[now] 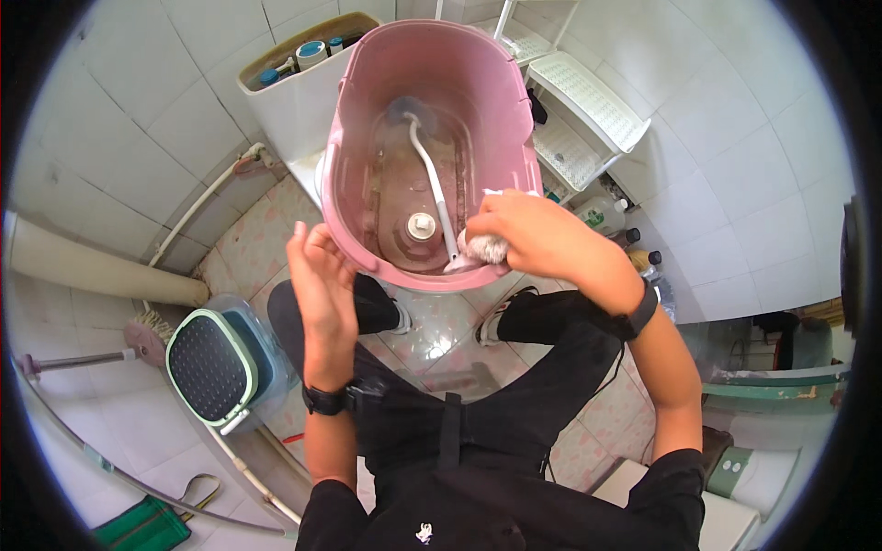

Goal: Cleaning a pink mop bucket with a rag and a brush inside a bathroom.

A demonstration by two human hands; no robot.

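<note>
A large pink plastic tub (439, 55) stands in front of me, its inside wet and stained brownish near the bottom. My right hand (524, 230) reaches over the tub's near right wall, its fingers closed round a fluffy whitish-grey wad (484, 247), too bunched up to tell whether cloth or scrubber. Beside it, a long-handled brush (428, 170) with a white and grey handle leans inside the tub, its bluish head at the far end. A white round cap (421, 226) sits on the tub floor. My left hand (323, 285) is at the near left rim, fingers extended, holding nothing.
Behind the tub is an open white cistern (294, 110) with blue-topped parts. A white rack (588, 101) and several bottles (606, 216) line the right wall. At left are a green-rimmed folding stool or basin (213, 367), a pole-handled brush (142, 340) and a pipe (101, 262).
</note>
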